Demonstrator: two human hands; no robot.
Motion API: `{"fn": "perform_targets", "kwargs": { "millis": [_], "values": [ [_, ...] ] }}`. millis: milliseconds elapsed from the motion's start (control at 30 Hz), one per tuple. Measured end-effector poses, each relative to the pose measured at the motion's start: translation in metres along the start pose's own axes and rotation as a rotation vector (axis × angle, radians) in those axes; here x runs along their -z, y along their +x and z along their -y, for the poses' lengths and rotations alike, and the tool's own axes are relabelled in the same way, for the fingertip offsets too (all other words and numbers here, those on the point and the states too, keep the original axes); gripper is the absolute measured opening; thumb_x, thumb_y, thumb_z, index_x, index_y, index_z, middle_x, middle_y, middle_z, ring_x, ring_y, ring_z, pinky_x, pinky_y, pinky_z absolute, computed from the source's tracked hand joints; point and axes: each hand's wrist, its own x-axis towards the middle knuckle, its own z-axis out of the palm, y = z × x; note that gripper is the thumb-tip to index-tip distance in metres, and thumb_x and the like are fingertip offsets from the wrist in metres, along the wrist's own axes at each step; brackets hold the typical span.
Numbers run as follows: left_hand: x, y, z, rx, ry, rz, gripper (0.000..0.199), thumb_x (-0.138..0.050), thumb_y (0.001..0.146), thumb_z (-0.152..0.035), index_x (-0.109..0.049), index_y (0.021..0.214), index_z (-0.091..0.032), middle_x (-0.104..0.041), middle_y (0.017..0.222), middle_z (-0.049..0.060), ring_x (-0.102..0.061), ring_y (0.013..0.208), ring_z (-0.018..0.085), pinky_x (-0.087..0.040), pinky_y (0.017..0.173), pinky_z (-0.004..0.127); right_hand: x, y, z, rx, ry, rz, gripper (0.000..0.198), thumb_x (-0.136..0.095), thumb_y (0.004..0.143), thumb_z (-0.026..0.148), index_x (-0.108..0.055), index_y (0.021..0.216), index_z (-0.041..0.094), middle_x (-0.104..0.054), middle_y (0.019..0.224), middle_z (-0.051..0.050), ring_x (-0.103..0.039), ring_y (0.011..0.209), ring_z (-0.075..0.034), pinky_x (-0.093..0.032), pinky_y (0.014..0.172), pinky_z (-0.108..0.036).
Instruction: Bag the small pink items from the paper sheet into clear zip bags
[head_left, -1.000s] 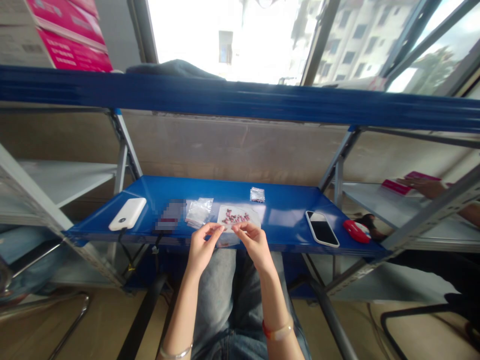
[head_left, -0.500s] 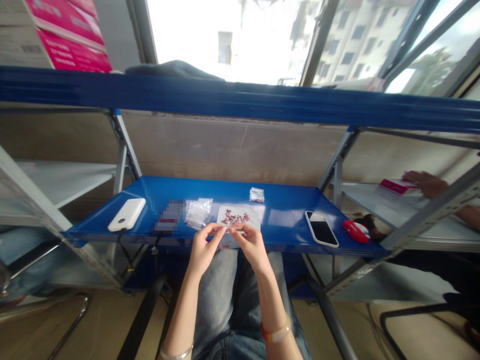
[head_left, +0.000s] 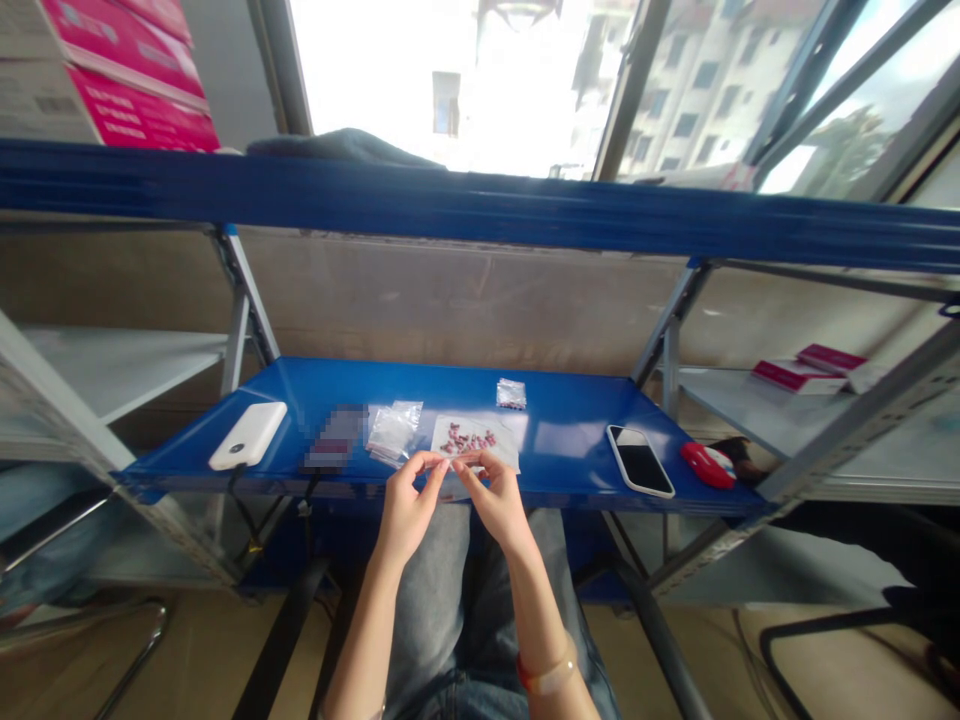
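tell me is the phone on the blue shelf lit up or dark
Dark. The phone lies flat and face up on the blue shelf, right of both hands, its screen black apart from window glare at the top.

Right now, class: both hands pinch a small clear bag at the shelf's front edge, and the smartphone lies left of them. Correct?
Not quite. The head view shows the smartphone lying right of the left hand and right hand, not left. The small clear bag is at the shelf's front edge.

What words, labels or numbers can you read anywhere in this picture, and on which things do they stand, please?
None can be read.
Pink boxes, top left: print too blurred.
Pink boxes on the right shelf: too small.
Item on the blue shelf: blurred out.
Phone: screen dark.
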Motion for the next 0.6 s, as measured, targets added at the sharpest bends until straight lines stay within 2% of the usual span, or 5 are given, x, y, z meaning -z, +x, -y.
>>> {"fn": "perform_targets", "kwargs": {
  "millis": [200, 400, 500, 600],
  "values": [
    [-0.003, 0.0, 0.003, -0.023, 0.017, -0.004, 0.017, -0.057, 0.083, -0.034, -0.064, 0.082, -0.018, -0.069, 0.082, 0.004, -0.064, 0.081, 0.019, -0.049, 0.075, 0.027, -0.001, 0.001, -0.004, -0.012, 0.014, -0.019, 0.019, -0.063, 0.079, 0.036, -0.068, 0.079, 0.018, -0.07, 0.081, -0.005, -0.063, 0.078, -0.021, -0.042, 0.065, -0.03],
    [-0.006, 0.002, 0.015, 0.168, -0.122, -0.05, 0.028, -0.063, 0.077, -0.043, -0.067, 0.084, -0.016, -0.071, 0.077, 0.006, -0.067, 0.068, 0.02, -0.053, 0.057, 0.027, -0.003, 0.005, -0.016, -0.094, 0.16, -0.003, 0.023, -0.068, 0.074, 0.04, -0.07, 0.076, 0.017, -0.071, 0.079, -0.007, -0.065, 0.078, -0.023, -0.048, 0.073, -0.034],
    [-0.002, 0.004, 0.019, 0.204, -0.162, -0.112, 0.029, -0.066, 0.074, -0.042, -0.069, 0.084, -0.015, -0.072, 0.077, 0.007, -0.068, 0.067, 0.02, -0.054, 0.062, 0.028, -0.007, 0.003, -0.02, -0.079, 0.065, -0.026, 0.033, -0.066, 0.075, 0.04, -0.068, 0.097, 0.017, -0.07, 0.093, -0.009, -0.064, 0.08, -0.023, -0.049, 0.073, -0.036],
    [0.004, 0.006, 0.019, 0.202, -0.216, -0.197, 0.03, -0.068, 0.073, -0.042, -0.069, 0.086, -0.014, -0.073, 0.082, 0.009, -0.069, 0.071, 0.021, -0.054, 0.067, 0.029, -0.016, -0.004, -0.021, 0.063, -0.145, -0.094, 0.068, -0.07, 0.071, 0.036, -0.046, 0.132, 0.019, -0.06, 0.118, -0.012, -0.06, 0.096, -0.026, -0.048, 0.081, -0.039]
  ]
}}
